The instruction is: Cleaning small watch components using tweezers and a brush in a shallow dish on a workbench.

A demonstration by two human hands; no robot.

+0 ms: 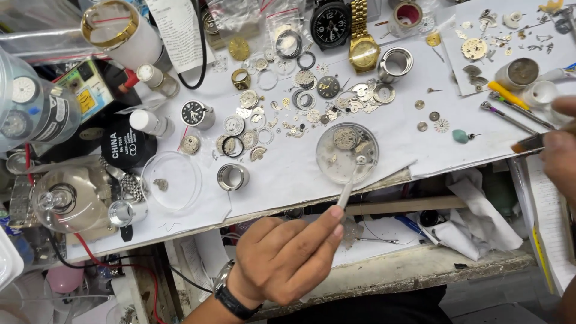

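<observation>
Left hand (282,261) pinching tweezers (347,193) into the round glass dish (347,152) picking at watch parts, right hand (561,153) gripping a brush (528,144) right of it, steady tip needed.

Tweezers and a dish of watch parts

Slim metal tweezers (350,183) slant up from the left hand (288,258), tips reaching over the near rim of a round clear dish (327,165) on the white paper at the bench edge. Inside lie a round gear-toothed watch movement (346,138) and small metal bits. A brush (528,144), dark-tipped, lies level in the right hand (561,153).
</observation>
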